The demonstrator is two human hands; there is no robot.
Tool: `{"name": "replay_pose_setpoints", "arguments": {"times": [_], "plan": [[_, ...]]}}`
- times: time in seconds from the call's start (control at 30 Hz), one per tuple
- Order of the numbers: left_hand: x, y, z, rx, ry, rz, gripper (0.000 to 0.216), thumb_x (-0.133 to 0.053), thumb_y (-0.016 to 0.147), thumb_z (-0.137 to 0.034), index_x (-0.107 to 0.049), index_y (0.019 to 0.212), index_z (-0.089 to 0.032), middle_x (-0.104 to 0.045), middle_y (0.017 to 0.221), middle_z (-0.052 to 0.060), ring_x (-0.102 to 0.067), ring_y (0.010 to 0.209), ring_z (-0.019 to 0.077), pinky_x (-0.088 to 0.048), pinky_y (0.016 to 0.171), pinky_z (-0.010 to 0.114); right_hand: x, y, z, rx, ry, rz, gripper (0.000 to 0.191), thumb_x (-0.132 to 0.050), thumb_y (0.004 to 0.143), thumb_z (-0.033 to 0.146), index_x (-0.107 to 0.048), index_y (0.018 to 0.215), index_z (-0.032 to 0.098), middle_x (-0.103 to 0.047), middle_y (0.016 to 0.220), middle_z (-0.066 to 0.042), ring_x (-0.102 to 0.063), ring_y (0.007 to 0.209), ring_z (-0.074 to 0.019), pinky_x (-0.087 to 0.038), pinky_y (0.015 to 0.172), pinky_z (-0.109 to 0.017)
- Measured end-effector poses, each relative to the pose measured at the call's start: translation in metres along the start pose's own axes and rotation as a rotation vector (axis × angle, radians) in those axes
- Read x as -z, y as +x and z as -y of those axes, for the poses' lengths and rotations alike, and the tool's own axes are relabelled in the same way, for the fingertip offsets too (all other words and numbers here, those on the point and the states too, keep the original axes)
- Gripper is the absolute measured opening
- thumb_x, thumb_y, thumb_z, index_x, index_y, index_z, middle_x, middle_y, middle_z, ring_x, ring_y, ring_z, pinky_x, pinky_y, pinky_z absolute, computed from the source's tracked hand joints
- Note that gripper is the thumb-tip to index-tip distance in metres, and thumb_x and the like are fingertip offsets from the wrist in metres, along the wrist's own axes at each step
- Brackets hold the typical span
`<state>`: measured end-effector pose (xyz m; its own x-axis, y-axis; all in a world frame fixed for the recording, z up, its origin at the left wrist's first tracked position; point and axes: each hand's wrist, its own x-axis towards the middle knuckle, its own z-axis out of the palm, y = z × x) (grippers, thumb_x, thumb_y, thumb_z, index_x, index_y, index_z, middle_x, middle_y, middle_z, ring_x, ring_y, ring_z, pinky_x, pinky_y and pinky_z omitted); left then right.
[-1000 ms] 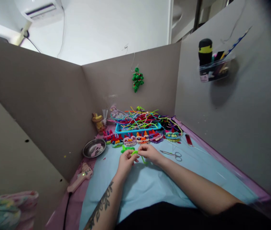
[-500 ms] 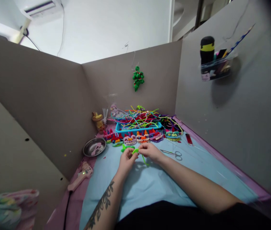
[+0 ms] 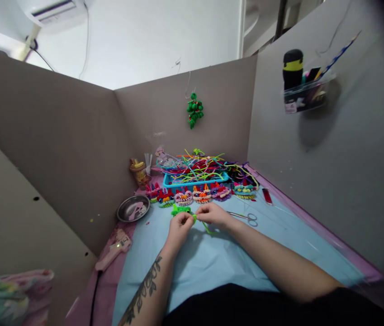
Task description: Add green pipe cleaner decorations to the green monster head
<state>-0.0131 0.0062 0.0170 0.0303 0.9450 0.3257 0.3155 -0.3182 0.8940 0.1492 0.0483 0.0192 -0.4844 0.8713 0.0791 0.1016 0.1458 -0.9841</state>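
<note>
Pinches a lime-green pipe cleaner (image 3: 204,225) between the clenched fingers of left hand (image 3: 179,227) and right hand (image 3: 214,215), low over the blue-covered counter (image 3: 212,262), just before a row of colourful woven pieces (image 3: 201,195), scissors (image 3: 248,217) lying nearby to the right.

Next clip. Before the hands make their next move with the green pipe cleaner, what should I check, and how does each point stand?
1. Left hand and right hand both pinch the green pipe cleaner: ok.
2. Its free tail lies loose on the blue sheet, snagged on nothing: ok.
3. Scissors lie apart from the right hand: ok.
4. Glue gun lies off at the left edge, away from both hands: ok.
5. How the wire is twisted between the hands: cannot tell.
</note>
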Motion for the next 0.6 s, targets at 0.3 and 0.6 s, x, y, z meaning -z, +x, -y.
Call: {"name": "replay_pose_setpoints", "arguments": {"times": [0.3,0.6], "plan": [[-0.0017,0.0014,0.0037,0.031,-0.103,0.058,0.024,-0.059,0.071,-0.037,-0.058,0.065,-0.014,-0.051,0.058,-0.002,-0.043,0.054,0.0099,-0.033,0.053,0.021,-0.0014,0.001,0.0005,0.061,-0.053,-0.051,0.015,-0.058,0.065,0.027,-0.057,0.062,0.013,-0.043,0.047,0.006,-0.034,0.044,-0.0053,-0.025,0.043,-0.019],[-0.0014,0.0031,0.0085,0.084,-0.173,0.057,0.027,-0.063,0.068,-0.039,-0.056,0.063,-0.014,-0.046,0.054,-0.004,-0.04,0.052,0.0086,-0.03,0.051,0.02,-0.0071,0.0009,0.0003,0.144,-0.161,-0.075,0.008,-0.053,0.065,0.021,-0.055,0.061,0.014,-0.046,0.052,0.004,-0.039,0.049,-0.0071,-0.031,0.047,-0.018]]}}
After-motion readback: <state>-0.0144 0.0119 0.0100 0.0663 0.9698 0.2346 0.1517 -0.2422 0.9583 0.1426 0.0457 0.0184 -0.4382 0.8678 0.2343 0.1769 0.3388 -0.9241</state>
